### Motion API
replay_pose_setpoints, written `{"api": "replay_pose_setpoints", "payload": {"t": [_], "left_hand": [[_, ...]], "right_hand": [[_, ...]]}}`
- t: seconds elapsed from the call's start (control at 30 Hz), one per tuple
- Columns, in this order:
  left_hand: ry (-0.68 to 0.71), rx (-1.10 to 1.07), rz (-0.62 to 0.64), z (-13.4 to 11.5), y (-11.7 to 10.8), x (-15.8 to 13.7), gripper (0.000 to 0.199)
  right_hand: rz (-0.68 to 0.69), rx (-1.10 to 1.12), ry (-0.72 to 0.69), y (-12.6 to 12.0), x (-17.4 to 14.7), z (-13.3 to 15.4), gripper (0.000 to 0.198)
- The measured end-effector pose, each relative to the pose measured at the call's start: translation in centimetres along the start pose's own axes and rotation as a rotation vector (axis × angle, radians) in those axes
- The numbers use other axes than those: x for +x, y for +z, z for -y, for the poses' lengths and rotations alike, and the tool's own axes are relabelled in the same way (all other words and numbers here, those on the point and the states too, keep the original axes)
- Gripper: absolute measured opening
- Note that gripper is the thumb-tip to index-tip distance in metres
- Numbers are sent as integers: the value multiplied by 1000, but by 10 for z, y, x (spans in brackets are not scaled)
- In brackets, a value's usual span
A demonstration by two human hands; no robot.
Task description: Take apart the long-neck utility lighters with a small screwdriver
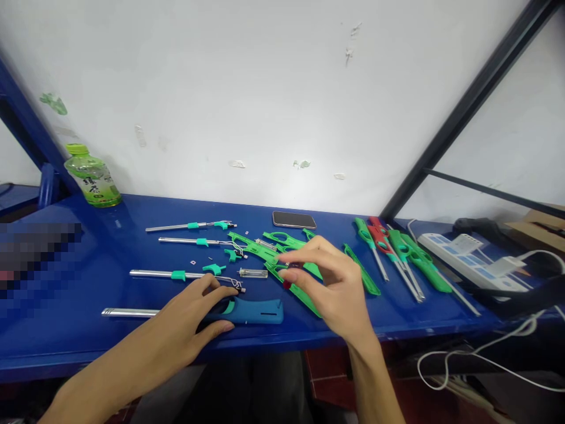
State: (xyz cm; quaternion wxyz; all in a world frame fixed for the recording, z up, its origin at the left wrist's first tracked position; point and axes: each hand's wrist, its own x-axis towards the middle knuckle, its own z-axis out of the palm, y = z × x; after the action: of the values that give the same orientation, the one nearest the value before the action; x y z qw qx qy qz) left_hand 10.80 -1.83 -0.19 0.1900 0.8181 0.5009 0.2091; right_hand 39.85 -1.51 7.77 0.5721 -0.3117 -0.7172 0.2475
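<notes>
Nearest, the left hand (196,315) straddles the blue utility lighter (260,312), whether its fingers grip I cannot tell; right of that lighter, the right hand (333,282) pinches a small dark-red piece (287,285) between its fingers. That lighter looks whole, but metal barrel assemblies (152,274) beyond it and green half-shells (304,298) rightward lie apart, seemingly unfinished.

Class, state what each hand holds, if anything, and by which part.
Right hand: a small dark-red object, pinched; which part is unclear. Left hand: around the blue lighter near its green trigger; grip unclear.
</notes>
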Motion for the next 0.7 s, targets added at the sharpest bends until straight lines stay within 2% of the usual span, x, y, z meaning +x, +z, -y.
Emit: {"api": "replay_pose_setpoints", "payload": {"t": [0.1,0.17,0.23,0.33,0.5,0.63,0.7], "left_hand": [[-8,6,18,-2,-2,-1,43],[-4,-1,29,-3,-4,-2,43],[-1,-8,29,-3,-5,-2,44],[-3,-8,25,-3,-6,-2,45],[14,-3,15,-2,-4,0,43],[35,8,-18,-3,-3,1,43],[34,4,-16,-3,-3,1,44]], "right_hand": [[101,57,69,-2,-1,0,24],[142,53,88,-3,-1,0,21],[122,39,63,-3,0,0,11],[63,33,43,-1,1,-2,12],[164,86,86,-3,1,-3,24],[81,29,17,-3,0,-4,4],[76,20,42,-4,0,-5,7]]}}
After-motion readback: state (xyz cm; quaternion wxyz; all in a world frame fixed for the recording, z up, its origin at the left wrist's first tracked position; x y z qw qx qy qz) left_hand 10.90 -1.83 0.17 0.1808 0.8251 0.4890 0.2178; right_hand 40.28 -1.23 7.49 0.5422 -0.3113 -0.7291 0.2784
